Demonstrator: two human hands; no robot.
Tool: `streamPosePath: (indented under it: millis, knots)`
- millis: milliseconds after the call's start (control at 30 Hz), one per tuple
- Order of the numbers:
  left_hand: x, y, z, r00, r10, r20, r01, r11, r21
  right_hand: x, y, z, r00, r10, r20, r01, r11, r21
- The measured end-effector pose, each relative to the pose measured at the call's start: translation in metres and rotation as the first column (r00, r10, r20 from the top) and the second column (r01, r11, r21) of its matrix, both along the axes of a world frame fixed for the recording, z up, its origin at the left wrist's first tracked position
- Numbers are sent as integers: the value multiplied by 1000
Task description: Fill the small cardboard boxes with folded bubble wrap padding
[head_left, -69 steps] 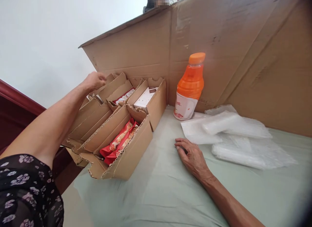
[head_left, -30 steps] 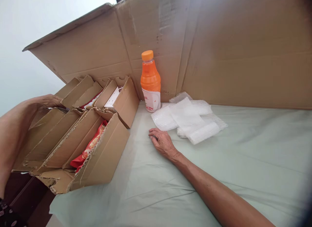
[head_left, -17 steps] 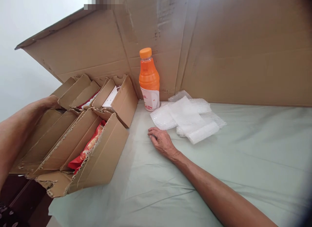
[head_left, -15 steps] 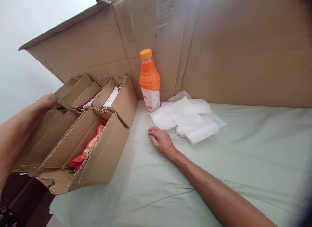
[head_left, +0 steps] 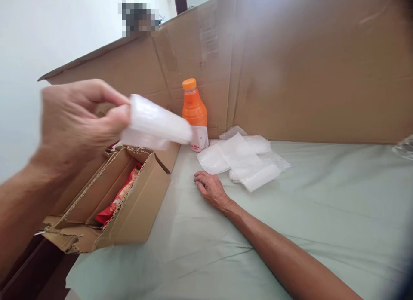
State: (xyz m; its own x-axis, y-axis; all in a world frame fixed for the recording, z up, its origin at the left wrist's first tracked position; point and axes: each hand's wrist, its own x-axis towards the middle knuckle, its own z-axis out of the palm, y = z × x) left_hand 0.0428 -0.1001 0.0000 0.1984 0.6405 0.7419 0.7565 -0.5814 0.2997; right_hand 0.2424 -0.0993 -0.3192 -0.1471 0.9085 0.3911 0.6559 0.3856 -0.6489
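Note:
My left hand [head_left: 75, 123] is raised above the cardboard boxes and pinches a white wrapped packet [head_left: 156, 126] between thumb and fingers; the packet is blurred. Below it stands a row of open cardboard boxes [head_left: 129, 214], the nearest holding red packets [head_left: 118, 199]. My right hand [head_left: 211, 189] rests palm down on the pale green cloth [head_left: 290, 222], fingers loosely curled, holding nothing. Just beyond it lies a pile of bubble-wrap bags [head_left: 241, 160].
An orange drink bottle [head_left: 193, 113] stands upright against a tall cardboard wall [head_left: 306, 76] that runs along the back. The boxes overhang the left edge of the cloth, with dark wood [head_left: 29, 274] below. A person is partly seen behind the cardboard.
My left hand has come up out of the far boxes, now holding a white packet close to the camera. My right hand has stayed flat on the cloth.

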Motion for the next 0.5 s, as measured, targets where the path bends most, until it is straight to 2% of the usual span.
streamPosePath:
  millis: [67,133,200,267,333,367,433,500]
  knots:
    - [40,11,-10,971,-239,6,239,971,7,0,0,0,1000,3,8,-3,1000,-2]
    - [74,34,-26,933,-361,6,360,932,28,0,0,0,1000,4,12,-4,1000,-3]
    - [97,60,-46,915,-399,-58,398,917,-27,0,-1,1,1000,2,14,-2,1000,-5]
    - [104,77,-67,902,-370,-223,352,928,-120,0,-1,1,1000,-1,14,1,1000,-7]
    - [93,77,-80,865,-342,-366,307,940,-152,-1,-1,2,1000,-4,14,4,1000,-9]
    - [81,71,-81,850,-333,-408,301,943,-142,-1,-1,2,1000,-5,14,5,1000,-10]
    - [45,52,-73,845,-317,-430,307,947,-94,0,-1,2,1000,-7,13,7,1000,-10]
    - [0,33,-52,886,-236,-399,242,970,-35,0,0,2,1000,-3,10,3,1000,-8]
